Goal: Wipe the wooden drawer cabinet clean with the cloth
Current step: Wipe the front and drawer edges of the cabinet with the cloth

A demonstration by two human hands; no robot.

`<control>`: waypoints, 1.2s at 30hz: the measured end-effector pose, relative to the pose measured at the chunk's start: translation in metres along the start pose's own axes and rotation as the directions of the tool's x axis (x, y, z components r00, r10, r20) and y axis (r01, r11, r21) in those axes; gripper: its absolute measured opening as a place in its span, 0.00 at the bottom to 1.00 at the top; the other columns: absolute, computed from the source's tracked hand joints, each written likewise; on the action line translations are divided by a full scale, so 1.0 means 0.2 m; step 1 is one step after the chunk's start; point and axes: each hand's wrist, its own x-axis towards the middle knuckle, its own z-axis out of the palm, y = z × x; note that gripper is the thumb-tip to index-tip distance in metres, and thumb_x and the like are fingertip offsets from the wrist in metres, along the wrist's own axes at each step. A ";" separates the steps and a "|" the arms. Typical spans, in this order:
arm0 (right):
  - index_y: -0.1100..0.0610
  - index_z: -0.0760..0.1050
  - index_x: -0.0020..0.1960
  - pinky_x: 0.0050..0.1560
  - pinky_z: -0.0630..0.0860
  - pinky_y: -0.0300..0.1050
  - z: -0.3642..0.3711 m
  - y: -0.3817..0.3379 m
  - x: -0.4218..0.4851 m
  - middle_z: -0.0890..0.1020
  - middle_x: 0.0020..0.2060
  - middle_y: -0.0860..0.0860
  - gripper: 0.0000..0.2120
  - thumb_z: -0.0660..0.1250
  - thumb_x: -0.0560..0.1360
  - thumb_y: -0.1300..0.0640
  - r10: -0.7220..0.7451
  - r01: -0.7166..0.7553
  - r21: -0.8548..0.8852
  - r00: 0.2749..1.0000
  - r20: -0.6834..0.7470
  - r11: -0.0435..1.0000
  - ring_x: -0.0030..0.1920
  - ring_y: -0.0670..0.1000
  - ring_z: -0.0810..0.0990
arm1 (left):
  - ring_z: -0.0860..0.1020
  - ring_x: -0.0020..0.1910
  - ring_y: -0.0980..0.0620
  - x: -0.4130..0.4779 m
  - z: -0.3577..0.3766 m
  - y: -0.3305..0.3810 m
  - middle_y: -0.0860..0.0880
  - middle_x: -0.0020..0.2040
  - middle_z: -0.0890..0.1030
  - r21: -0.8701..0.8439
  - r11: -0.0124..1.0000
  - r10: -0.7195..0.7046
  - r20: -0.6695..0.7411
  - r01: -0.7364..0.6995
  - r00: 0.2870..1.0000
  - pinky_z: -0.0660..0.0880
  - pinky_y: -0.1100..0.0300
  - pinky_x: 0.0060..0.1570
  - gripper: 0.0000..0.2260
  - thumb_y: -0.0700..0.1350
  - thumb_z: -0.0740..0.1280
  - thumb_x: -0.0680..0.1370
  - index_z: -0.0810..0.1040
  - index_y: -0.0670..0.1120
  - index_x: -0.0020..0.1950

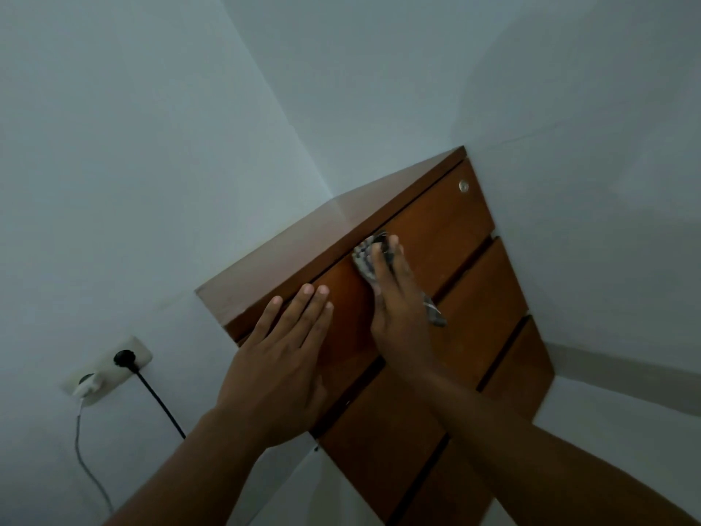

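Observation:
The wooden drawer cabinet [466,282] stands in a room corner, seen tilted, with its stacked drawer fronts facing me. A round metal lock [463,186] sits at the top drawer's right end. My right hand [398,298] presses a grey patterned cloth [366,256] flat against the top drawer front, near its upper edge; the cloth pokes out beyond the fingertips and at the hand's right side. My left hand [282,358] lies flat with fingers spread on the left end of the top drawer front, holding nothing.
A wall socket [110,364] to the cabinet's left holds a black plug with a black cable [159,404] and a white charger [85,389] with a grey cable. Pale walls surround the cabinet, and a pale floor lies on the right.

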 end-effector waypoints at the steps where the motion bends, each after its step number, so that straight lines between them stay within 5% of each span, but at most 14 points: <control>1: 0.52 0.53 0.80 0.76 0.60 0.56 0.03 -0.01 -0.01 0.52 0.81 0.54 0.30 0.57 0.82 0.67 -0.049 0.049 -0.009 0.999 0.014 0.999 0.80 0.56 0.50 | 0.48 0.80 0.46 0.00 0.00 0.00 0.44 0.81 0.51 0.000 1.000 -0.003 -0.006 0.003 1.000 0.51 0.43 0.75 0.35 0.56 0.57 0.75 0.55 0.43 0.80; 6: 0.50 0.50 0.80 0.75 0.62 0.59 0.04 0.12 0.03 0.52 0.80 0.55 0.33 0.58 0.81 0.68 -0.088 0.090 -0.086 0.996 0.024 0.992 0.80 0.59 0.49 | 0.47 0.80 0.46 0.00 0.02 0.00 0.44 0.81 0.51 -0.015 1.000 -0.002 -0.014 0.002 1.000 0.52 0.42 0.75 0.36 0.56 0.57 0.74 0.54 0.43 0.80; 12: 0.50 0.51 0.80 0.75 0.62 0.58 -0.06 0.23 0.11 0.53 0.80 0.53 0.30 0.56 0.82 0.66 0.169 -0.171 -0.113 0.985 -0.023 0.979 0.79 0.58 0.53 | 0.47 0.80 0.45 -0.01 0.05 0.03 0.43 0.81 0.50 -0.013 1.000 -0.011 0.000 0.011 1.000 0.52 0.40 0.75 0.38 0.57 0.57 0.74 0.52 0.42 0.80; 15: 0.53 0.54 0.80 0.70 0.61 0.43 -0.12 0.24 0.10 0.59 0.79 0.54 0.25 0.54 0.84 0.60 0.411 -0.406 0.063 0.905 -0.109 0.912 0.77 0.56 0.62 | 0.47 0.80 0.45 -0.04 0.09 0.08 0.43 0.81 0.49 -0.040 0.999 -0.005 0.032 0.006 0.999 0.49 0.42 0.75 0.39 0.57 0.59 0.74 0.50 0.42 0.80; 18: 0.52 0.56 0.80 0.71 0.64 0.45 -0.16 0.23 0.09 0.63 0.78 0.53 0.25 0.55 0.84 0.60 0.627 -0.598 0.205 0.768 -0.131 0.775 0.75 0.55 0.65 | 0.40 0.79 0.46 -0.08 0.13 0.17 0.43 0.81 0.43 -0.103 0.994 -0.036 0.091 0.046 0.995 0.44 0.44 0.75 0.40 0.58 0.55 0.74 0.44 0.43 0.80; 21: 0.52 0.56 0.80 0.68 0.61 0.39 -0.22 0.15 0.10 0.61 0.78 0.52 0.25 0.55 0.84 0.61 0.612 -0.587 0.206 0.786 -0.086 0.783 0.76 0.54 0.63 | 0.28 0.76 0.48 -0.12 0.18 0.31 0.44 0.78 0.30 -0.178 0.978 -0.077 0.169 0.107 0.983 0.36 0.45 0.76 0.39 0.58 0.53 0.78 0.33 0.44 0.78; 27: 0.55 0.57 0.79 0.54 0.53 0.18 -0.34 0.05 0.13 0.61 0.78 0.52 0.25 0.55 0.84 0.64 0.523 -0.514 0.159 0.852 -0.019 0.843 0.75 0.52 0.63 | 0.31 0.76 0.47 -0.27 0.30 0.58 0.44 0.79 0.32 -0.322 0.921 -0.098 0.353 0.219 0.931 0.34 0.49 0.75 0.41 0.57 0.57 0.80 0.32 0.45 0.78; 32: 0.54 0.58 0.79 0.64 0.59 0.32 -0.40 0.08 0.12 0.64 0.77 0.52 0.25 0.56 0.84 0.63 0.487 -0.485 0.079 0.874 -0.003 0.871 0.75 0.53 0.64 | 0.41 0.79 0.45 -0.31 0.26 0.62 0.43 0.80 0.38 -0.400 0.822 -0.292 0.315 0.405 0.903 0.36 0.53 0.72 0.39 0.57 0.56 0.80 0.34 0.44 0.79; 36: 0.55 0.58 0.79 0.62 0.60 0.30 -0.41 0.09 0.09 0.64 0.77 0.53 0.25 0.56 0.83 0.63 0.446 -0.448 0.046 0.894 0.049 0.893 0.74 0.53 0.65 | 0.42 0.79 0.44 -0.29 0.26 0.65 0.42 0.81 0.41 -0.418 0.806 -0.305 0.314 0.419 0.899 0.40 0.49 0.77 0.39 0.57 0.56 0.79 0.36 0.43 0.79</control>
